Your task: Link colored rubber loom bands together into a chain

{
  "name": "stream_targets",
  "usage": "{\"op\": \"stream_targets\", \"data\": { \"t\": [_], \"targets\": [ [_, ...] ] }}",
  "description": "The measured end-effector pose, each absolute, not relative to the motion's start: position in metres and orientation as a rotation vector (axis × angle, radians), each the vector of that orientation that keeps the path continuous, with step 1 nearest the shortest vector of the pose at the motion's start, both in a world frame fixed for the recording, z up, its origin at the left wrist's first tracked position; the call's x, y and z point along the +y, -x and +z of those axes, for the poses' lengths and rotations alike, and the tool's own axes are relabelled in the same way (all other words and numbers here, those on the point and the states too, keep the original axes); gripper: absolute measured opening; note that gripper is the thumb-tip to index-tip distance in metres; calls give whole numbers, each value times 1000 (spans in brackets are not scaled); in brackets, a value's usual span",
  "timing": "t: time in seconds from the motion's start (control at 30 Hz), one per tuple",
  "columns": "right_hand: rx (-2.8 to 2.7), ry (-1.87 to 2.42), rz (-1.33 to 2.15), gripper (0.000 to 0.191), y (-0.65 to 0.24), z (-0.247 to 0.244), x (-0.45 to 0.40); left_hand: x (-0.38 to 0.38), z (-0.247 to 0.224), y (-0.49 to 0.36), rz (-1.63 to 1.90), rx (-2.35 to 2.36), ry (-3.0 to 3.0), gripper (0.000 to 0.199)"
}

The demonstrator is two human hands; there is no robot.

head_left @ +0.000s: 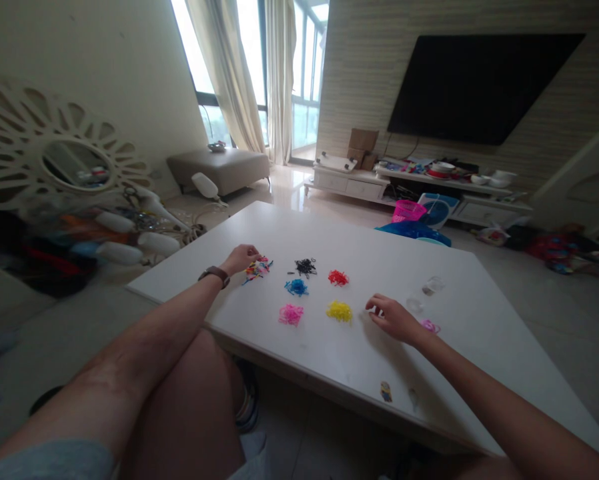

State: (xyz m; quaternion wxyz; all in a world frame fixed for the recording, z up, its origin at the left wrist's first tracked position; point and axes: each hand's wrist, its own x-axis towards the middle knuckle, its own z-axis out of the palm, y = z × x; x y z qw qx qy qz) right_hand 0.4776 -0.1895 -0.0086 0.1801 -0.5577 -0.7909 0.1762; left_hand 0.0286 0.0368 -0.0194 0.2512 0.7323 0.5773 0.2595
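My left hand (243,259), with a watch on its wrist, is at a mixed-colour pile of small rubber bands (257,269). Its fingers are pinched together at the pile's edge; whatever is between them is too small to make out. To the right lie sorted piles: black bands (305,267), blue bands (296,287), red bands (338,277), pink bands (291,315) and yellow bands (339,311). Just right of the yellow pile, my right hand (392,320) hovers low over the table with loosely bent fingers, a little apart, and nothing visible in them.
The white table (259,223) also bears clear round containers (433,285), purple bands (430,326) by my right wrist and a small cartoon figure piece (385,391) at the front edge. Beyond stand a pink basket (408,211), a bench (224,170) and a TV cabinet (347,183).
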Motion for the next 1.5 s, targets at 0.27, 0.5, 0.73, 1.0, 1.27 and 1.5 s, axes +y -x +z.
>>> {"op": "stream_targets", "data": {
  "t": [0.27,0.5,0.73,1.0,1.27,1.5],
  "targets": [
    [-2240,1571,503,13,-479,-9,-189,34,-19,-28,705,1557,-2009,29],
    [-2242,1574,491,13,-478,-9,-190,39,-19,-34,649,1587,-2005,25],
    [-2240,1557,507,14,-479,-9,-189,41,-22,-37,659,1589,-2014,26],
    [-2253,1560,515,15,-480,-11,-188,44,-23,-44,642,1595,-2036,22],
    [-2251,1553,537,14,-479,-9,-190,26,-21,-86,546,1301,-2017,16],
    [-2265,1562,543,15,-480,-10,-189,21,-32,-118,597,1314,-1758,11]
  ]
}}
